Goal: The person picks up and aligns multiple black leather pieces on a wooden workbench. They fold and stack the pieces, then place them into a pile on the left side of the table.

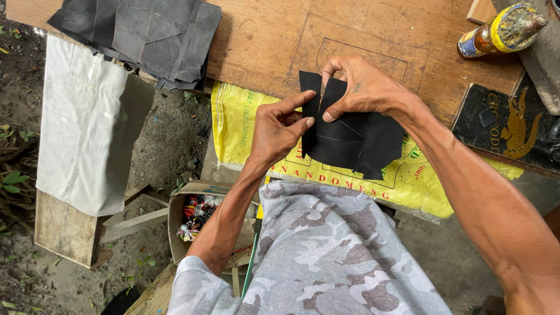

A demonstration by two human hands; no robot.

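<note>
Both of my hands hold a stack of black cut sheet pieces point(356, 140) above the edge of a wooden table point(262, 41). My left hand point(279, 129) pinches the left edge of the pieces between thumb and forefinger. My right hand point(359, 87) grips the top of the pieces from above, fingers folded over them. Faint scribed lines show on the black material. Below the pieces hangs a yellow woven sack point(408, 181) with red and green print.
A pile of dark grey cut pieces point(146, 35) lies at the table's far left. A stained yellow glue bottle point(501, 29) lies at the top right, beside a black panel with a gold crocodile figure point(507, 122). A white cloth point(87, 122) drapes a bench; a cardboard box point(195, 216) of scraps sits on the dirt.
</note>
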